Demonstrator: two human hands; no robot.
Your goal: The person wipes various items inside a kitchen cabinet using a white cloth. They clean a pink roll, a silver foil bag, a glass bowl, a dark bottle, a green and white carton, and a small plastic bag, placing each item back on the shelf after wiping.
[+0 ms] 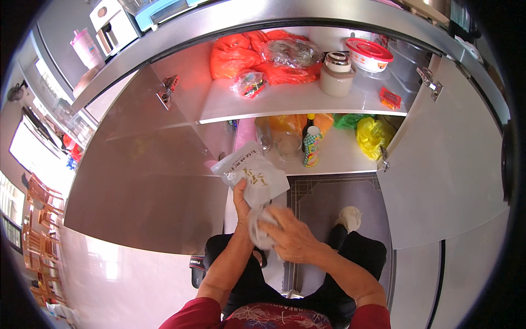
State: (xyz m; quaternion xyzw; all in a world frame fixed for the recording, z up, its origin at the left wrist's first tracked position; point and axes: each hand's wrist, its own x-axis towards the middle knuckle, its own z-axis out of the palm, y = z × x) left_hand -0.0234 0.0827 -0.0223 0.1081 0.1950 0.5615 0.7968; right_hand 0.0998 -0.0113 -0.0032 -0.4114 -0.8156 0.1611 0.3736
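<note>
My left hand (241, 202) grips a white stand-up pouch (253, 169) with dark print and a small plant picture, held tilted in front of the open cupboard. Just below it, my right hand (295, 237) is closed on a crumpled whitish thing (260, 230), smeared by motion; whether it is a cloth or a thin bag I cannot tell. Its upper end meets the pouch's lower part. Beyond the pouch, on the lower shelf, stand a clear glass bowl (288, 145), a green-checked bottle (312, 147) and a dark bottle with a yellow cap (308, 127).
Two cabinet doors, left (137, 181) and right (444, 164), stand open beside me. The upper shelf (307, 104) bears red plastic bags (235, 57), a beige lidded jar (336, 82) and a red-lidded tub (370, 56). A yellow bag (372, 137) lies low right. Countertop edge (263, 22) overhangs.
</note>
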